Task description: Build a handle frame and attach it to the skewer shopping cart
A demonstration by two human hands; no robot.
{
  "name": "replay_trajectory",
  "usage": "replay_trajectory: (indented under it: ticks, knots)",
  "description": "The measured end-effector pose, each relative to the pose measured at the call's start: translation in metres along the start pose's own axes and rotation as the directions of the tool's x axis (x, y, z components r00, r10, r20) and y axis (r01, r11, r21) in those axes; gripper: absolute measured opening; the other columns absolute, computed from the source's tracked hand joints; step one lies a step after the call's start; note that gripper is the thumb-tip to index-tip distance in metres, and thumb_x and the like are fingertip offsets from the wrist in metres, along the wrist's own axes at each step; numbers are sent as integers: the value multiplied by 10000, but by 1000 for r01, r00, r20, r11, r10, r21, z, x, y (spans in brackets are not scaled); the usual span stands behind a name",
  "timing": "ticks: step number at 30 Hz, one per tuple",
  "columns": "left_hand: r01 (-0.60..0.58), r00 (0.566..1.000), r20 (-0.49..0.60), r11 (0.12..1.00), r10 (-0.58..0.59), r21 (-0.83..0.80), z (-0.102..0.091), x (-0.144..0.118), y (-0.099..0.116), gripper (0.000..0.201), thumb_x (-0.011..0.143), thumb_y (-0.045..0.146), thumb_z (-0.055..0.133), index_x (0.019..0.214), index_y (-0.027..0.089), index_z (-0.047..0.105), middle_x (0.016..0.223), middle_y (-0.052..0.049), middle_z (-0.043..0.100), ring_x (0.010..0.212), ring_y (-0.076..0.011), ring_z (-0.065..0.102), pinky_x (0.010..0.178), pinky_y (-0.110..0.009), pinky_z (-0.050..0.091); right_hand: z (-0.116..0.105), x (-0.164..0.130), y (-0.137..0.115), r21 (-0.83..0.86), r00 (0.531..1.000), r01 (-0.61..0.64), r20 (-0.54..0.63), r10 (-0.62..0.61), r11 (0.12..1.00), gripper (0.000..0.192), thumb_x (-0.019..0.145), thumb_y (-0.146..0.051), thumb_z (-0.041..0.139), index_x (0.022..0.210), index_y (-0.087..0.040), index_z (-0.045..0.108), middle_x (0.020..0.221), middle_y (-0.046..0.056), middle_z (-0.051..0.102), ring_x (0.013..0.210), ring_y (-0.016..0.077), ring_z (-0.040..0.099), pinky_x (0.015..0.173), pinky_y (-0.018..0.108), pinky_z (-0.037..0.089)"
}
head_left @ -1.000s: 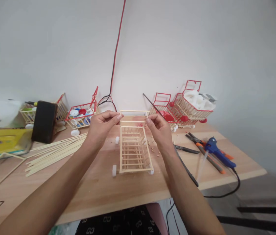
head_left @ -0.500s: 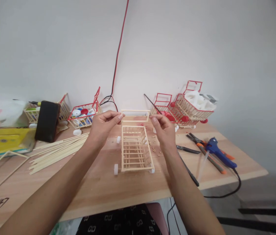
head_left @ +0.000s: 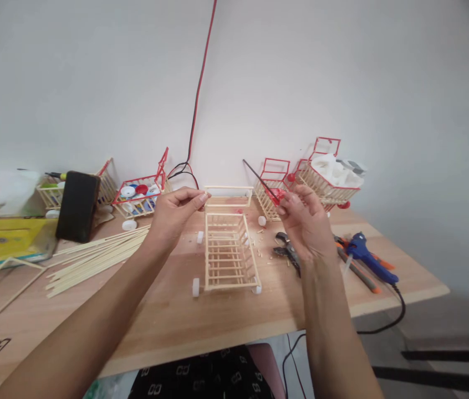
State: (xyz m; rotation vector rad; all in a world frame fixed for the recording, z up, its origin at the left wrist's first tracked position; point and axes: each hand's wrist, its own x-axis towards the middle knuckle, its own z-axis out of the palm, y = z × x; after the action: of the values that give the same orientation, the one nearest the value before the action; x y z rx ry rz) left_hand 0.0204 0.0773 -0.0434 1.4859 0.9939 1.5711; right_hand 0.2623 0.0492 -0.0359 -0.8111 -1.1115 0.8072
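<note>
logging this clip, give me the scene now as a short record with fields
left hand: left hand pinches the handle end of the unpainted wooden-stick model cart
right hand: right hand raised beside the cart, off it, fingers half curled, holding nothing visible
cart: stands on the light wooden table, white wheels on
near right hand: dark pliers, blue glue gun
left side: bundle of thin wooden sticks
back: red-trimmed stick carts
</note>
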Motion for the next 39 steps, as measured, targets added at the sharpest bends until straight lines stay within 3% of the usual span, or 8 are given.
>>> replay_trajectory:
  ticks: [4,9,17,24,27,32,36,39]
  knots:
    - [12,1000,2,1000,-12,-11,0,0,1,165,710,334,740,760,177,744,697,-9,668,678,-134,591,709,-270,473,-6,-13,-17,-16,998,25,-54,-26,1000,280,662,-385,775,764,-251,551,626,-43,526,574,117,524,560,267,458]
    - [18,1000,9,1000,-18,-12,-1,0,0,173,709,343,746,753,176,738,688,-6,658,684,-132,586,703,-259,464,-10,-32,-12,-50,994,-44,-104,38,998,221,636,-297,800,732,-218,617,584,-35,604,522,100,541,507,228,433]
    - [27,1000,1,999,-27,-21,0,0,2,181,697,353,750,747,179,742,688,-10,666,665,-133,589,677,-262,466,-17,-63,-8,-312,992,-127,-24,126,941,180,706,-334,765,750,-190,665,603,-10,633,544,107,562,516,216,445]
    - [6,999,33,1000,-5,-24,-1,2,0,203,709,362,742,775,169,742,723,-15,668,701,-133,588,716,-260,470,-34,-70,-11,-532,988,-113,30,151,839,251,819,-416,645,761,-174,664,564,-26,555,491,88,458,472,218,338]
    - [13,999,37,1000,-12,-20,-1,2,2,196,709,360,743,760,171,736,715,-8,659,689,-126,582,706,-251,465,-36,-69,-9,-563,993,-84,26,119,822,278,862,-427,578,785,-176,672,623,-7,594,517,97,482,503,229,370]
    - [14,998,53,999,-16,34,-2,3,3,199,728,373,728,721,174,721,673,0,634,684,-123,576,696,-244,450,-37,-68,-8,-603,994,-7,83,71,798,262,803,-376,659,999,-205,685,886,38,680,746,156,599,670,268,462]
    - [3,998,66,999,-5,33,-4,3,1,199,736,375,724,732,177,721,684,0,636,693,-120,572,706,-242,443,-38,-72,-13,-672,992,-61,43,120,738,260,827,-432,624,779,-185,690,657,9,644,597,140,561,590,259,433]
    - [11,998,58,1000,-12,21,-3,3,1,198,726,370,730,727,172,717,672,2,628,684,-121,566,707,-248,446,-49,-74,-19,-698,999,-46,-41,24,715,345,895,-454,523,737,-191,680,515,-23,546,525,125,518,563,250,411]
